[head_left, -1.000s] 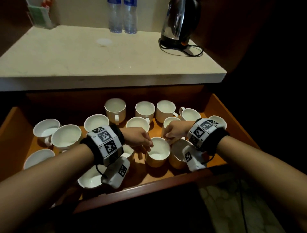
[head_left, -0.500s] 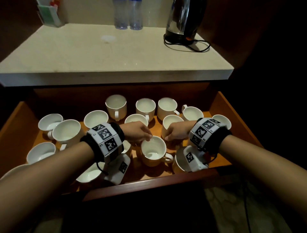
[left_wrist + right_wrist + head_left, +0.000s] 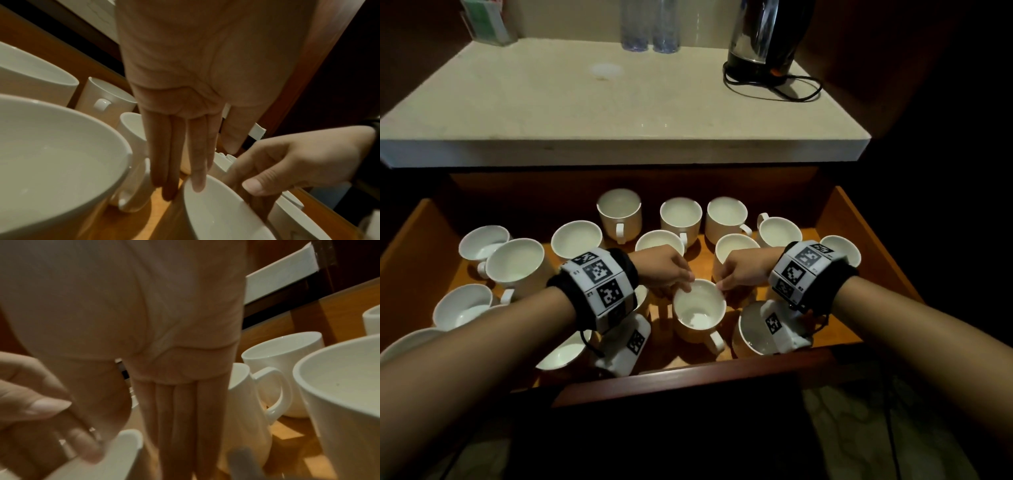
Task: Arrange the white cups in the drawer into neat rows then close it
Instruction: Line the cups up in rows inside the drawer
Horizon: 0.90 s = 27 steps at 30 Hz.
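While the drawer stands pulled out below the counter, both hands meet at one white cup, the centre cup, which stands upright near the drawer's front edge with its handle turned toward the person. The left hand reaches it from the left. In the left wrist view its fingers run straight and together, one tip resting on the cup's rim, with the thumb held apart from it. The right hand comes from the right and pinches the opposite side of the rim, thumb over the edge and curled fingers outside the wall, as the left wrist view shows.

Sixteen cups can be counted in the drawer, the centre cup among them, and several are partly hidden. Five form a loose line along the back, and three sit just in front of those. Four are bunched at the left, two of them touching, and the outermost is mostly covered by the left forearm. Four, with the centre cup, lie along the front, two of them under the wrist cameras. All that can be seen stand mouth up, handles pointing different ways, in no even rows.

On the counter stand two clear bottles side by side at the back, one dark kettle with its cord looped beside it, and one clear holder of green packets at the far left.
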### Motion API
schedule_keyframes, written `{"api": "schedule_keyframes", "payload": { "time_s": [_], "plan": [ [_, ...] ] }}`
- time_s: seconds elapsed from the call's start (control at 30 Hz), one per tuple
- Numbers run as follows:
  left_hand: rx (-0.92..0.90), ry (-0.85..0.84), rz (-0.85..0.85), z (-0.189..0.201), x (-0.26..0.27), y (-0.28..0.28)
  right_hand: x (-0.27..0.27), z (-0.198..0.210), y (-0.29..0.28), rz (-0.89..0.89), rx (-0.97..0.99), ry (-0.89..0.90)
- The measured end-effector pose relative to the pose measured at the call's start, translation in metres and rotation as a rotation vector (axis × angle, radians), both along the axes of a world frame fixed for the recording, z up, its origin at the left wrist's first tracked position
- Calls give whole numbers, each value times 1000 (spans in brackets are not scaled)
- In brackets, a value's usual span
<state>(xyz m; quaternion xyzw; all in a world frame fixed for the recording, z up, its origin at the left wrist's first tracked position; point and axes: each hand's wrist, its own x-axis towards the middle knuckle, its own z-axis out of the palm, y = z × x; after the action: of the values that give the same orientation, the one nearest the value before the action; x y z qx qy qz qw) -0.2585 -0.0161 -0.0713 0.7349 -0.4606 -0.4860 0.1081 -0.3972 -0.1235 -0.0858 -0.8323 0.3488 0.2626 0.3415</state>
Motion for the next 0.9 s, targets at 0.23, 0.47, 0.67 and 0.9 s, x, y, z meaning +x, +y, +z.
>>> {"api": "schedule_keyframes", "payload": {
  "time_s": [0.23, 0.47, 0.67, 0.9],
  "plan": [
    [-65, -16, -5, 2, -2, -2, 3, -3, 0, 43, -1, -14],
    [-73, -44, -22, 3, -3, -4, -5, 2, -5, -4, -32, -93],
    [-150, -8, 68, 20, -3, -13, -22, 10, -29, -396, -163, -377],
    [-162, 25, 186, 28, -20, -29, -43, 10, -43, -438, -178, -349]
  ]
}}
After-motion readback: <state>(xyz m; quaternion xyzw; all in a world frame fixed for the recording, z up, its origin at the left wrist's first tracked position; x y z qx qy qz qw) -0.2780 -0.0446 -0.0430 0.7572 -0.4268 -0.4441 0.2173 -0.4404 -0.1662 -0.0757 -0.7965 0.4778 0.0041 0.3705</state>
